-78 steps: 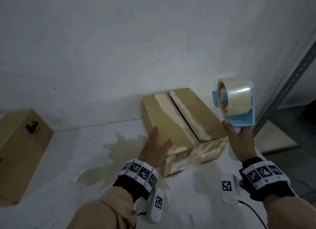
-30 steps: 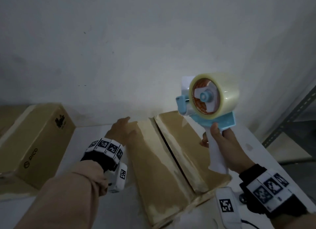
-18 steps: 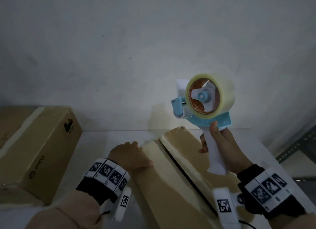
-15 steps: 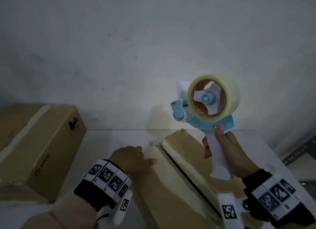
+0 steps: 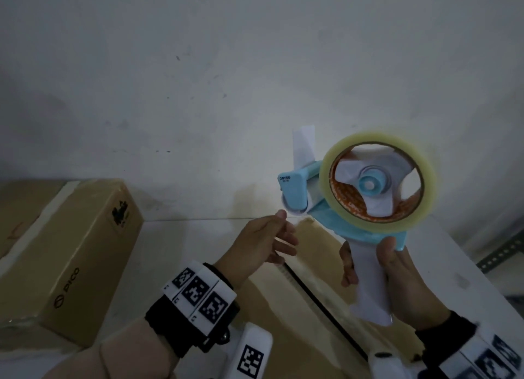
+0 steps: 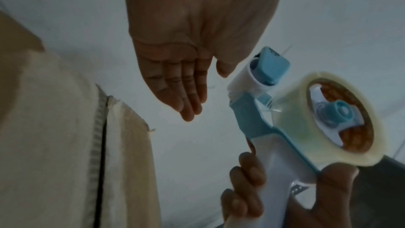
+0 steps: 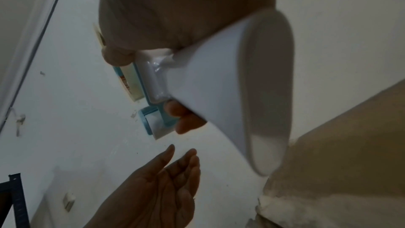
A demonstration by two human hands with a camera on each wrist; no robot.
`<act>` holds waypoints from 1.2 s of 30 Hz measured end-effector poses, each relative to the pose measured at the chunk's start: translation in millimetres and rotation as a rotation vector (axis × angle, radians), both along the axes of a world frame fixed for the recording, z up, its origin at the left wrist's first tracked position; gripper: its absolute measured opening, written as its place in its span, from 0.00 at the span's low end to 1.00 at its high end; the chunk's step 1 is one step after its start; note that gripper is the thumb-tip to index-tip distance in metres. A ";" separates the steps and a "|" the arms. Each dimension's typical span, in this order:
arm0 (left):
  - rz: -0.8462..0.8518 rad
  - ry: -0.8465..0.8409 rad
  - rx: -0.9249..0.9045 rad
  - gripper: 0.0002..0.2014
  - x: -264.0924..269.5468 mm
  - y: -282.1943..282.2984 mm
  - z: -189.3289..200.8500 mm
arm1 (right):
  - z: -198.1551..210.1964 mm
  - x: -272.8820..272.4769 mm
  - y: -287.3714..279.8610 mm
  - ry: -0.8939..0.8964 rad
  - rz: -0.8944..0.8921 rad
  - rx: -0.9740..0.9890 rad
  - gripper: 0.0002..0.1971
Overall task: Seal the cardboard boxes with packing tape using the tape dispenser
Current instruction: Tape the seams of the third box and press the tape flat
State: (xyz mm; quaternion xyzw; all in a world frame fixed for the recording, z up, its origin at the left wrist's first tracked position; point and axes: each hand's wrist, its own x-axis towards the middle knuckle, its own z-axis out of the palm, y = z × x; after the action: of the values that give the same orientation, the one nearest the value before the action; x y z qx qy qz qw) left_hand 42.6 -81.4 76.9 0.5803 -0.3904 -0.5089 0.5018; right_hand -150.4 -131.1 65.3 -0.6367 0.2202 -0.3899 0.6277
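Note:
My right hand (image 5: 377, 274) grips the white handle of a blue and white tape dispenser (image 5: 365, 197) and holds it upright above the box. A roll of clear tape (image 5: 377, 180) sits on it. My left hand (image 5: 266, 242) is lifted off the box with straight fingers and reaches toward the dispenser's front roller (image 6: 256, 74), holding nothing. Below both hands lies a cardboard box (image 5: 297, 308) with its two top flaps closed and a dark seam (image 5: 320, 302) between them. In the right wrist view the handle (image 7: 230, 84) fills the middle and my left palm (image 7: 157, 185) shows below.
A second cardboard box (image 5: 71, 254) with a printed logo stands at the left on the white table (image 5: 192, 237). A white wall (image 5: 226, 81) rises right behind the boxes. A grey metal shelf post (image 5: 502, 254) shows at the right edge.
My left hand has come off the box's left flap and risen toward the front of the dispenser. The dispenser stays up in my right hand, and the view has drawn closer.

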 end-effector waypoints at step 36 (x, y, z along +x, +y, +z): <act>-0.172 -0.487 0.234 0.09 78.6 -66.0 -39.0 | -7.0 -23.0 24.3 0.433 -0.100 -0.439 0.07</act>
State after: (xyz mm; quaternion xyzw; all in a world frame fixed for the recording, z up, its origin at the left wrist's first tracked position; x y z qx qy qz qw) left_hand 121.2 -147.3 37.9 0.7043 -0.4858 -0.4369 0.2776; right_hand -173.4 -106.8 58.4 -0.8136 0.2903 -0.3140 0.3939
